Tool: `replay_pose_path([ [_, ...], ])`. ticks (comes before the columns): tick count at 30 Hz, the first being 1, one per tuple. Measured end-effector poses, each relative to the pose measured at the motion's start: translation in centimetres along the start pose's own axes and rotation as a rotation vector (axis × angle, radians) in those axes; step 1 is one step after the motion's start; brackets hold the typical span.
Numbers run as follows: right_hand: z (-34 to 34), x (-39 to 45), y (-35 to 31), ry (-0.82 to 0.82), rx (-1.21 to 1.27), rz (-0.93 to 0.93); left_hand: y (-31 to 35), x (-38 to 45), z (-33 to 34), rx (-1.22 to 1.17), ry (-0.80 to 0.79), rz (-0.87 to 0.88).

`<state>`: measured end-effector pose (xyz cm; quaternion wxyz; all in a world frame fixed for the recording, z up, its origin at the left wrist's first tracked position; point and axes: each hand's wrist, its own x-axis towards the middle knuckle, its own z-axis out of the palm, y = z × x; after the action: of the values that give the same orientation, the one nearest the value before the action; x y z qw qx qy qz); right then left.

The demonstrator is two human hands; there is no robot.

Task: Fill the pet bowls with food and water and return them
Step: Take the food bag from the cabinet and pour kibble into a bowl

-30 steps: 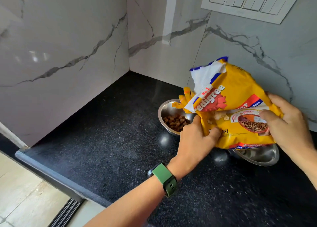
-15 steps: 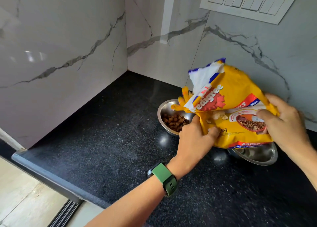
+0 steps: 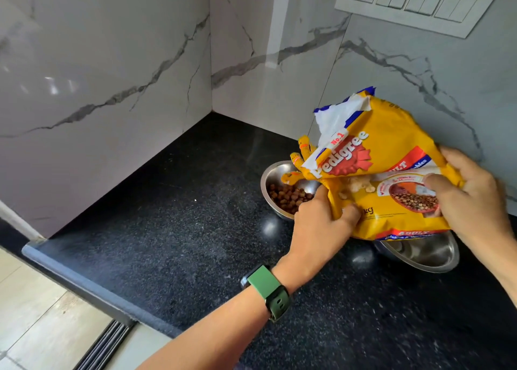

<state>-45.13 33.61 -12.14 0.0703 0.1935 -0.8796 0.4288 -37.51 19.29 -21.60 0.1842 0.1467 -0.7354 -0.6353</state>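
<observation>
A yellow pet food bag point(image 3: 386, 157) is held tilted over the black counter, its torn open top facing left and up. My left hand point(image 3: 321, 227) grips the bag's lower left part. My right hand point(image 3: 475, 199) grips its right side. Under the bag's mouth stands a steel bowl point(image 3: 268, 179) with brown kibble point(image 3: 288, 197) in its bottom. A second steel bowl point(image 3: 428, 253) sits below the bag at the right, partly hidden by it; the part of its inside that shows holds nothing.
The black granite counter point(image 3: 167, 243) runs into a corner of white marble walls point(image 3: 98, 76). A switch panel point(image 3: 414, 3) is on the right wall. The counter's front edge point(image 3: 84, 285) drops to a tiled floor at lower left.
The bag's open top has risen a little, so the bag sits slightly more upright. Both hands keep their grip, and the kibble in the bowl looks the same.
</observation>
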Motion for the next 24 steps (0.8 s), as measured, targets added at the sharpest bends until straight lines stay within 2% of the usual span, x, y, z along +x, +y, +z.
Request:
replay_pose_path([
  [3, 0.6, 0.2, 0.5, -0.041, -0.030, 0.004, -0.4, 0.0, 0.1, -0.034, -0.043, -0.072],
  [13, 0.3, 0.3, 0.8, 0.019, 0.034, -0.008, 0.2, 0.1, -0.4, 0.007, 0.002, -0.001],
  [17, 0.7, 0.9, 0.6, -0.061, -0.047, 0.004, 0.6, -0.4, -0.6, -0.068, -0.052, -0.102],
  [24, 0.6, 0.6, 0.3, -0.041, 0.012, 0.041, 0.3, -0.3, -0.5, -0.059, -0.029, -0.071],
])
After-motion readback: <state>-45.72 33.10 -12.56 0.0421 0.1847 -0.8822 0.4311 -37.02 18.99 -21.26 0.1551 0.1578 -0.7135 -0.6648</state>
